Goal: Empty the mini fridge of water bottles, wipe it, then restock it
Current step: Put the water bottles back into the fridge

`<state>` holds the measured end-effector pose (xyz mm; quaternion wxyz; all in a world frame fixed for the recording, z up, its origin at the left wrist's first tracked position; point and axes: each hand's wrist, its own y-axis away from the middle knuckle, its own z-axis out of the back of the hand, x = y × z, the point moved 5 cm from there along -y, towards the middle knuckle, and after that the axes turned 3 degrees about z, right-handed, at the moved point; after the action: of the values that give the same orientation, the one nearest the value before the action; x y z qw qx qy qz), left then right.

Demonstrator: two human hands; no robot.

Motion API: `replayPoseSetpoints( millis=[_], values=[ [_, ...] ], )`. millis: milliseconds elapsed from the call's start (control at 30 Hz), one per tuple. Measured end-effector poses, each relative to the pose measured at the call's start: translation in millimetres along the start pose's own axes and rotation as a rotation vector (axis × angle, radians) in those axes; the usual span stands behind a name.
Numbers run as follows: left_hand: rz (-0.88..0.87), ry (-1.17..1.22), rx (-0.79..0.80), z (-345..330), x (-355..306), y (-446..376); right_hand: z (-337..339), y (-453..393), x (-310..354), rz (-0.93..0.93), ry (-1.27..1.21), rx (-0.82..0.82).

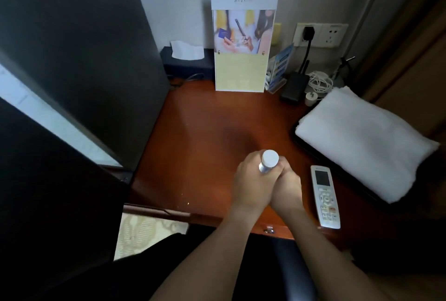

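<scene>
A clear water bottle [268,160] with a white cap stands upright over the wooden desk [205,136], seen from above. My left hand [251,182] and my right hand [288,187] both wrap around its body just below the cap, so most of the bottle is hidden. The mini fridge [79,42], a dark cabinet, stands on the left of the desk; its door [48,180] is swung open toward me and a pale strip of its inside shows between them. A folded white towel [362,141] lies on a black tray at the right.
A white remote control [325,197] lies right of my hands near the desk's front edge. At the back stand a menu card [242,42], a tissue box [187,59], a leaflet holder [280,68], chargers and cables [313,83] and wall sockets.
</scene>
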<state>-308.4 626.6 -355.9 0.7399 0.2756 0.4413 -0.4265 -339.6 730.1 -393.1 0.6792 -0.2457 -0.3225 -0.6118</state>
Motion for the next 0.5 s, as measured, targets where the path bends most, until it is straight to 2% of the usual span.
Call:
replayPoseSetpoints(
  millis=[100, 200, 367, 500],
  values=[
    [0.049, 0.012, 0.016, 18.2, -4.4, 29.0, 9.3, 30.9, 13.7, 0.046, -0.003, 0.034],
    [0.003, 0.055, -0.022, 52.2, -33.9, 64.0, 39.5, 71.4, 48.5, 0.123, -0.086, 0.026],
    [-0.116, 0.173, -0.155, 145.6, -123.8, 149.6, 112.7, 161.6, 146.8, 0.348, -0.216, 0.012],
    [-0.174, 0.185, -0.349, 235.7, -192.6, 229.4, 162.6, 249.0, 230.9, 0.573, -0.32, 0.037]
  ],
)
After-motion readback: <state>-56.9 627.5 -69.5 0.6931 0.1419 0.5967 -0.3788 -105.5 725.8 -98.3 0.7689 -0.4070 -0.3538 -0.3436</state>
